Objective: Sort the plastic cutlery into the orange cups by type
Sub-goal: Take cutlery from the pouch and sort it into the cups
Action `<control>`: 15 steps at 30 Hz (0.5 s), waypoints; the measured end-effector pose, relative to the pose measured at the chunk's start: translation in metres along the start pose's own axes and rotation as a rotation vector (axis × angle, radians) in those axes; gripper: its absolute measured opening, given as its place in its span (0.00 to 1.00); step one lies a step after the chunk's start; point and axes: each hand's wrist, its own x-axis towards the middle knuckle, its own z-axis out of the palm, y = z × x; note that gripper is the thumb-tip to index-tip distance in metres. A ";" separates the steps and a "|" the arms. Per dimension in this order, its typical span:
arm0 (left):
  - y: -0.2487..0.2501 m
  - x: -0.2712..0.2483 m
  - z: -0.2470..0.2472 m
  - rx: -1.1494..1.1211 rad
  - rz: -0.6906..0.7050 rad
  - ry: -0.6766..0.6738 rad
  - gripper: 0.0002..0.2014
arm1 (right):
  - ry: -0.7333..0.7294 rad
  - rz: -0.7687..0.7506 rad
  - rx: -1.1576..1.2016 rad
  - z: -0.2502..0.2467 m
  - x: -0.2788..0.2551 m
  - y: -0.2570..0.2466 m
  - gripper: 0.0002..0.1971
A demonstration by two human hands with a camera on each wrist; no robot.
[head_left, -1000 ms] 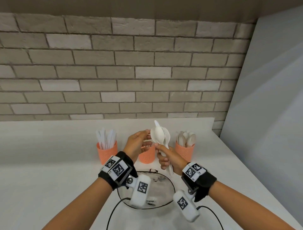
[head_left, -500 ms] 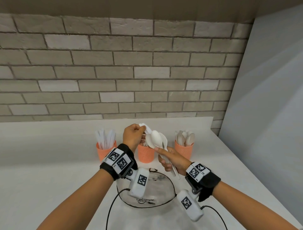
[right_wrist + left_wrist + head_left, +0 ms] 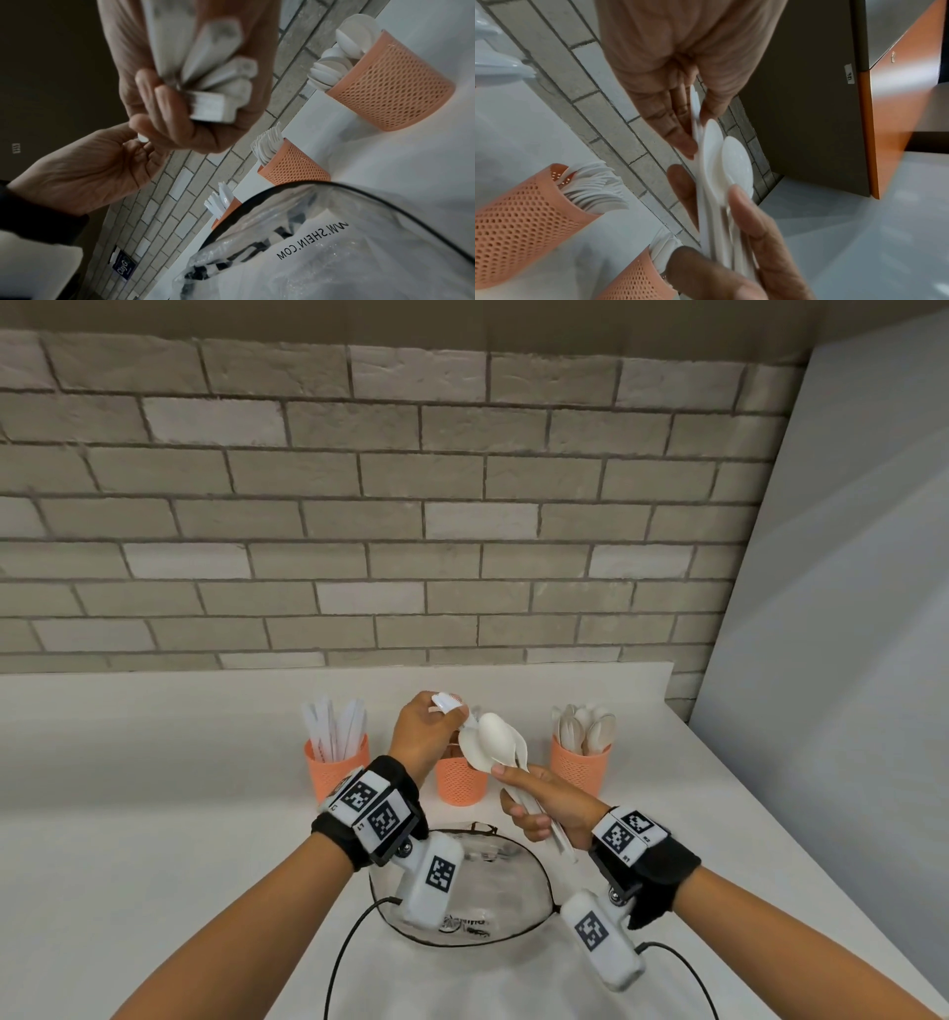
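My right hand (image 3: 518, 793) grips a bundle of white plastic spoons (image 3: 493, 742) by the handles, bowls up, above the middle orange cup (image 3: 461, 783). In the right wrist view the handle ends (image 3: 210, 81) fan out of the right hand (image 3: 180, 97). My left hand (image 3: 447, 711) pinches a single white utensil (image 3: 445, 700) at the bundle's upper left; in the left wrist view the left hand (image 3: 693, 125) holds it edge-on beside the spoons (image 3: 734, 162). The left cup (image 3: 336, 765) holds knives, the middle one forks, the right cup (image 3: 580, 762) spoons.
A clear plastic bag (image 3: 462, 886) with a black rim lies on the white counter (image 3: 154, 814) under my wrists. A brick wall (image 3: 359, 505) runs behind the cups and a grey panel (image 3: 847, 608) closes the right side.
My left hand has taken one utensil from the bundle and drawn it up and to the left. The right hand's spoons have tilted left and sunk a little.
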 end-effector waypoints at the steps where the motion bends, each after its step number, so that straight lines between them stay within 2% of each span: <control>1: -0.001 0.001 -0.001 0.002 0.003 -0.009 0.12 | -0.004 0.011 -0.005 0.000 0.001 0.000 0.09; 4: -0.002 0.003 -0.007 0.000 0.007 -0.021 0.09 | -0.018 0.050 -0.024 -0.001 0.005 0.000 0.10; 7: 0.003 0.009 -0.021 -0.075 0.021 0.041 0.06 | -0.036 0.070 -0.060 -0.002 0.009 -0.001 0.10; 11: 0.012 0.031 -0.062 -0.099 0.102 0.237 0.06 | -0.056 0.079 -0.126 -0.003 0.015 -0.002 0.13; 15: 0.017 0.055 -0.114 0.180 0.325 0.454 0.12 | -0.029 0.150 -0.053 -0.005 0.029 -0.007 0.18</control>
